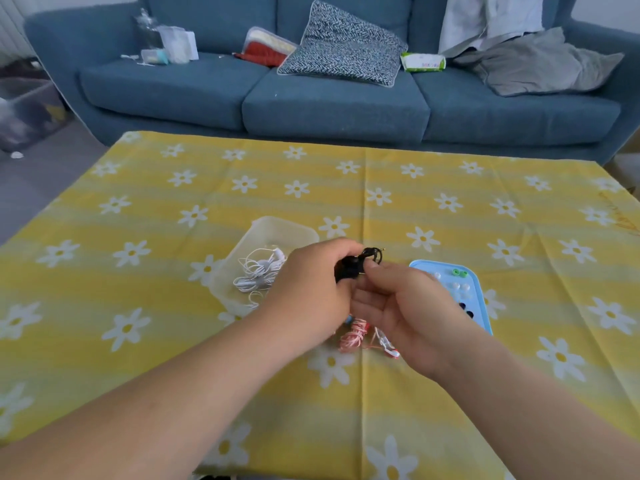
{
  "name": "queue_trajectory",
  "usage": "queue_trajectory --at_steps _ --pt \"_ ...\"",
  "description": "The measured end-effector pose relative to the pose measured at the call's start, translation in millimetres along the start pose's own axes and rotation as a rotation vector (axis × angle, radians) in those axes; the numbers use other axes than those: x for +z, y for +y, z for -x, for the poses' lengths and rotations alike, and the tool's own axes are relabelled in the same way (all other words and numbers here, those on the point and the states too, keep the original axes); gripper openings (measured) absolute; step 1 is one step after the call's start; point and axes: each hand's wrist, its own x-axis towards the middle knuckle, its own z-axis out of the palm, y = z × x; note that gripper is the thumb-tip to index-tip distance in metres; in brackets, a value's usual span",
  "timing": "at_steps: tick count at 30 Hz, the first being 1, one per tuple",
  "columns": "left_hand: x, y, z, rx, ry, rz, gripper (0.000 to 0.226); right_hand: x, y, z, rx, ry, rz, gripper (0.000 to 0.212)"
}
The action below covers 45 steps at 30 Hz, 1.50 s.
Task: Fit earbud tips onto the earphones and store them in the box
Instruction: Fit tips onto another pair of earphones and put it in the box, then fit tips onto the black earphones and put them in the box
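Note:
My left hand [311,289] grips a coiled bundle of black earphones [351,266] above the table. My right hand [405,306] pinches the black wire loop at its top, palm turned up. A clear plastic box [277,230] stands behind my left hand with white earphones [258,271] inside. A blue lid [476,289] to the right carries several loose earbud tips, green [459,272], white and dark ones. Red-and-white earphones [353,336] lie on the cloth under my hands, partly hidden.
The table wears a yellow cloth with white daisies [242,185]. Behind it stands a blue sofa [332,105] with a patterned cushion, grey pillow, a wipes pack and small containers. A storage bin sits on the floor at far left.

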Motion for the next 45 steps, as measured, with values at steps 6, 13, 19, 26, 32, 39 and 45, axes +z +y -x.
queue_trajectory --at_steps 6,13,19,26,32,39,45 --pt "-49.8 -44.7 -19.5 -0.065 0.171 -0.138 0.036 44.8 13.2 -15.1 -0.04 0.03 0.291 0.02" --pt "-59.5 -84.5 -41.1 -0.264 0.227 -0.161 0.021 67.4 21.4 -24.9 -0.071 0.096 0.304 0.016" --pt "-37.9 -90.9 -62.6 -0.284 0.102 -0.154 0.044 55.9 21.0 -37.1 -0.095 0.151 0.312 0.018" --pt "-47.6 -59.1 -45.4 0.011 0.15 -0.443 0.022 41.5 14.8 -36.0 -0.091 0.146 0.367 0.017" --pt "-25.4 -35.6 0.5 0.119 -0.199 -0.616 0.014 27.8 12.9 -20.8 -0.058 0.107 0.602 0.013" --pt "-11.0 -43.1 17.9 0.071 -0.275 -0.806 0.037 6.0 16.2 -5.8 -0.093 0.125 1.01 0.02" --pt "-16.9 -32.4 18.3 0.101 -0.213 -0.737 0.015 -9.0 16.8 0.9 -0.02 0.052 1.038 0.022"
